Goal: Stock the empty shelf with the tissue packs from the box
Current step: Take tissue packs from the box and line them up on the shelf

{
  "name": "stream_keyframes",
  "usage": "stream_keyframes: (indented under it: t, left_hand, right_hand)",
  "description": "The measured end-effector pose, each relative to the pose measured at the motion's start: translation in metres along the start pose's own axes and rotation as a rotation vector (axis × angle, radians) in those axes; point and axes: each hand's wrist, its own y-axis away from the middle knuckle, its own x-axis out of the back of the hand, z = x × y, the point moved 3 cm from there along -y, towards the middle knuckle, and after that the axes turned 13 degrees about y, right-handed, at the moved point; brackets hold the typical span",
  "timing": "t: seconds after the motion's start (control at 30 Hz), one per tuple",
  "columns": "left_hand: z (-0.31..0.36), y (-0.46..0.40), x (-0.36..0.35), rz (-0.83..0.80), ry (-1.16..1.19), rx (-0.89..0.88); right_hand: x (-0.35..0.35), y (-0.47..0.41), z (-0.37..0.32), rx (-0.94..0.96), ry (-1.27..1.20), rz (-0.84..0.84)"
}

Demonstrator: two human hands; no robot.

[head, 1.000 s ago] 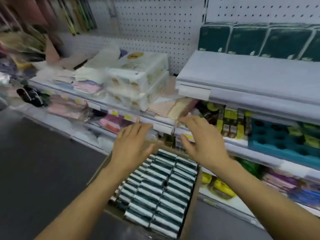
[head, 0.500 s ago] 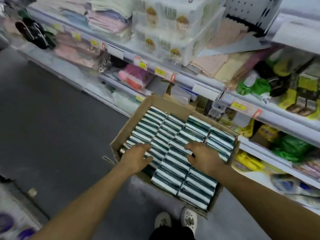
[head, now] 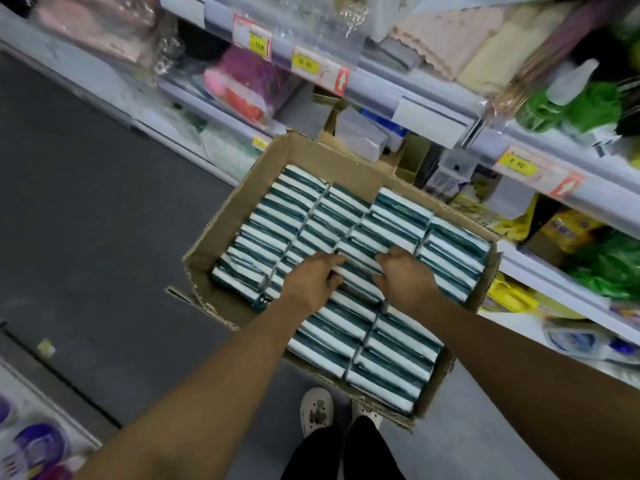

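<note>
Open brown cardboard box (head: 304, 157), floor-set before the shelving, packed with green-and-white tissue packs (head: 398, 216); one middle-row cluster is clamped endwise between left hand (head: 311, 285) and right hand (head: 405, 282), fingers curled, evidently for lifting.

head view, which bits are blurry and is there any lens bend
Head view: the shelf goods at top right smear with motion blur; the tissue packs and both hands, left and right, read fairly sharp; the shelf edges tilt and bow from the wide lens.
</note>
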Motion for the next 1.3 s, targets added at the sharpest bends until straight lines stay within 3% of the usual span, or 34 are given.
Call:
stream_keyframes:
  t: [0.3, 0.47, 0.67, 0.8, 0.97, 1.13, 1.3]
  left_hand:
    - [-0.001, -0.014, -0.002, -0.038, -0.057, 0.035]
    - [0.01, -0.007, 0.004, 0.009, -0.172, 0.041]
    - [0.021, 0.028, 0.043, 0.172, 0.264, 0.028]
    - [0.049, 0.06, 0.072, 0.154, 0.325, 0.049]
    - [0.09, 0.095, 0.09, 0.292, 0.795, 0.203]
    - [0.163, 0.113, 0.083, 0.11, 1.215, 0.259]
    - [0.244, 0.127, 0.071, -0.184, 1.368, 0.162]
  right_hand:
    - [-0.008, -0.014, 0.003, -0.061, 0.105, -0.006]
    - [-0.002, -0.006, 0.013, -0.113, -0.071, 0.014]
    - [0.033, 0.029, 0.035, -0.195, -0.441, 0.151]
    - [0.067, 0.061, 0.045, -0.245, -0.533, 0.211]
    - [0.11, 0.122, 0.045, -0.136, -0.738, 0.528]
    - [0.145, 0.189, 0.05, 0.065, -0.464, 0.8]
    - [0.166, 0.244, 0.095, -0.05, -0.339, 0.923]
